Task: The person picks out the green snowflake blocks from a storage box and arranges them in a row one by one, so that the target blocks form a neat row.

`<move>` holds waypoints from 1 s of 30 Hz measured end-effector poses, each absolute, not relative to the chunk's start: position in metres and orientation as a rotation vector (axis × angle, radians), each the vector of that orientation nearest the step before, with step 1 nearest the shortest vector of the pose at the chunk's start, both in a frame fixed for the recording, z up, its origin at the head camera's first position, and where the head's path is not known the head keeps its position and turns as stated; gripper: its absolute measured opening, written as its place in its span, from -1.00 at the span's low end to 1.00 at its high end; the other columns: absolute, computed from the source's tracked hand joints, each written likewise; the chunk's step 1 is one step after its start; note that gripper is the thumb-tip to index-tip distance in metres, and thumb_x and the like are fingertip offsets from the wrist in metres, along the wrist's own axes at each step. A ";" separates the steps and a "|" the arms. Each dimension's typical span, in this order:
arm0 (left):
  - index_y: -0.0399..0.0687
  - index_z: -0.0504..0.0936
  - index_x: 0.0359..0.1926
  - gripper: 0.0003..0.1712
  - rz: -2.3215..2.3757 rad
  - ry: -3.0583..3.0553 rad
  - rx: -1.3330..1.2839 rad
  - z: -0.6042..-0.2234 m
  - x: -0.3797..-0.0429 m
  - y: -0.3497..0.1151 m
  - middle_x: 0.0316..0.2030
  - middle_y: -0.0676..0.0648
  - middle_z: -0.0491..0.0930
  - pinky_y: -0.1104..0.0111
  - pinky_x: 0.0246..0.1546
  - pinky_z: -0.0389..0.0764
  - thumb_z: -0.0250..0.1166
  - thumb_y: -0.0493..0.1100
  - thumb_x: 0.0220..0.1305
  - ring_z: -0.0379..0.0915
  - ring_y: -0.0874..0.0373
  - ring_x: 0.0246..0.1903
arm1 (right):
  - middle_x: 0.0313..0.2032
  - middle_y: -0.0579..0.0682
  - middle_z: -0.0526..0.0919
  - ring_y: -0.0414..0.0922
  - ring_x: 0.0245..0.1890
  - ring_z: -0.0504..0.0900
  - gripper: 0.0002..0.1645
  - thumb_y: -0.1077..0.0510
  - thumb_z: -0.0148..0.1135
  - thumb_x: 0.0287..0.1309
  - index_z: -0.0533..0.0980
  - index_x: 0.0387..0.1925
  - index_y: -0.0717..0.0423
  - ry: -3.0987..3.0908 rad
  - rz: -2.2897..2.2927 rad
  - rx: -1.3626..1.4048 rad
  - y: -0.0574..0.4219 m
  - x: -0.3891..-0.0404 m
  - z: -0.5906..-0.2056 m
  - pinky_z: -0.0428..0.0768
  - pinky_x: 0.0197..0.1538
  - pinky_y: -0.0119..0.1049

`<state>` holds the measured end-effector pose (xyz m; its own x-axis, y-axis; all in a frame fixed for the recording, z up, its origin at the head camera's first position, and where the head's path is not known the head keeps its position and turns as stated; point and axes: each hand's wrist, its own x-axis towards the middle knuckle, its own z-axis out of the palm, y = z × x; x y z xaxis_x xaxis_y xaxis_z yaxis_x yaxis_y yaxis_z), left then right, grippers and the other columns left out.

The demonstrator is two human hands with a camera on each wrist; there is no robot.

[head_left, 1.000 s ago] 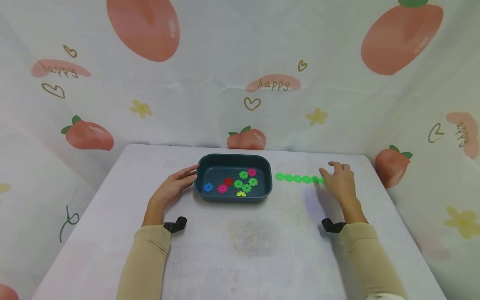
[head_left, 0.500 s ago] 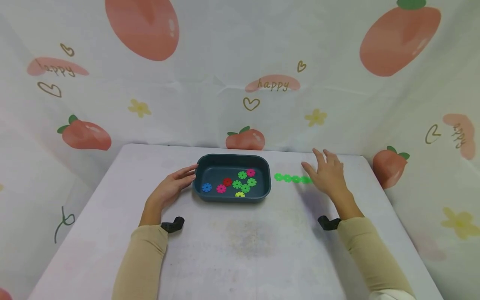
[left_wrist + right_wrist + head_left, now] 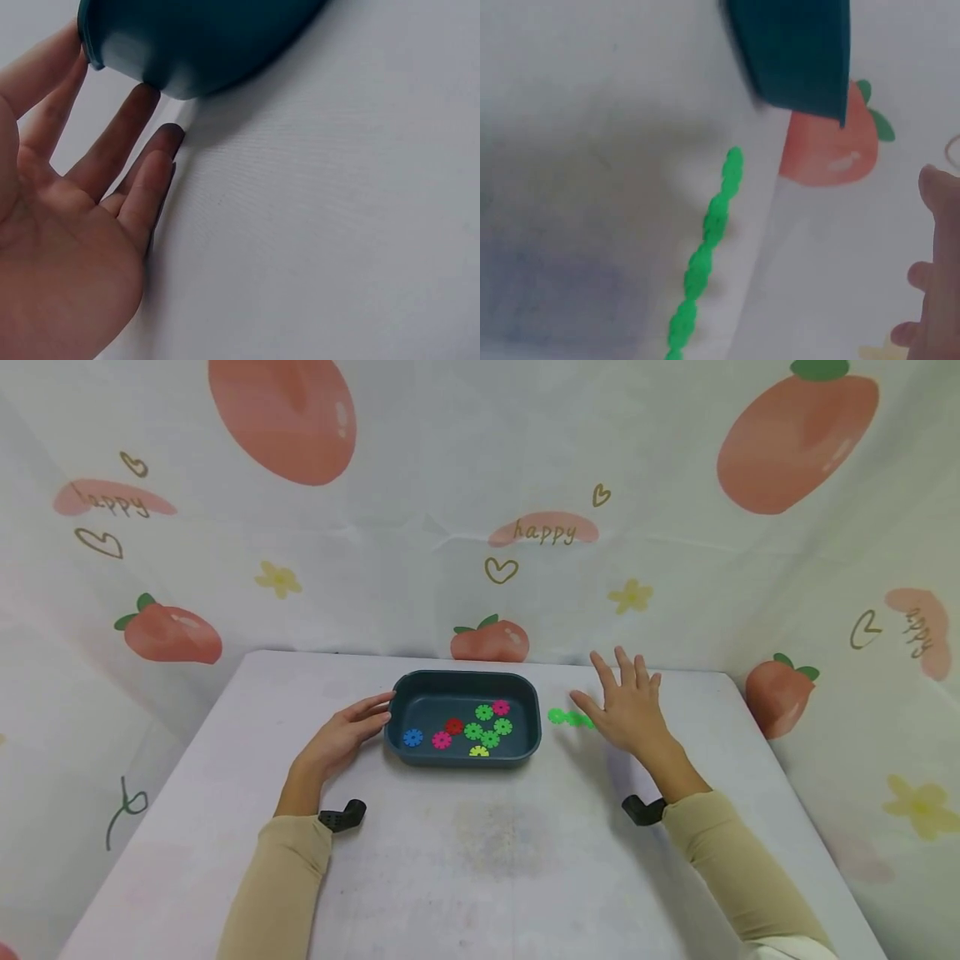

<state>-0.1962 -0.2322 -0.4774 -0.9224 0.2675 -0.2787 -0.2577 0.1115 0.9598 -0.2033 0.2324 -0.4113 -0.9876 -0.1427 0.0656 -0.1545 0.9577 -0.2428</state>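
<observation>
White table [image 3: 405,885] | left grip [image 3: 336,747], right grip [image 3: 630,717] spread | green chain [image 3: 697,273]: head part-hidden, right wrist uncovered

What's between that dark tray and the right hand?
A row of green discs: in the head view it starts beside the tray and disappears behind the right hand.

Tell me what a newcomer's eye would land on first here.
Probably the colourful discs inside the dark tray, towards the table's far side. Next might come the row of green discs right of the tray, partly hidden by the spread right hand in the head view. The left hand touches the tray's left end.
</observation>
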 end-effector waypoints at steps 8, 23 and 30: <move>0.08 0.27 0.54 -0.29 1.869 2.040 0.015 -0.477 -0.194 -0.233 0.57 -0.19 0.14 -0.01 0.63 0.00 0.26 0.01 0.47 0.01 -0.08 0.58 | 0.63 0.24 -0.22 0.40 0.60 -0.30 0.01 -0.45 -0.01 0.38 -0.07 0.64 -0.16 -3.047 0.372 0.342 0.210 -0.201 -0.407 -0.28 0.51 0.52; 0.11 0.32 0.52 -0.32 1.858 2.135 0.035 -0.476 -0.188 -0.230 0.54 -0.19 0.21 -0.07 0.61 0.06 0.26 0.04 0.46 0.07 -0.10 0.55 | 0.64 0.16 -0.19 0.30 0.63 -0.27 0.01 -0.51 -0.04 0.36 -0.03 0.63 -0.19 -3.052 0.293 0.488 0.166 -0.204 -0.405 -0.25 0.56 0.45; 0.13 0.31 0.53 -0.37 1.864 2.143 0.072 -0.477 -0.187 -0.225 0.54 -0.11 0.24 0.06 0.58 0.20 0.20 -0.04 0.52 0.17 -0.02 0.52 | 0.63 0.16 -0.11 0.30 0.63 -0.21 0.00 -0.47 0.01 0.35 0.01 0.63 -0.18 -3.024 0.316 0.557 0.156 -0.203 -0.405 -0.18 0.56 0.44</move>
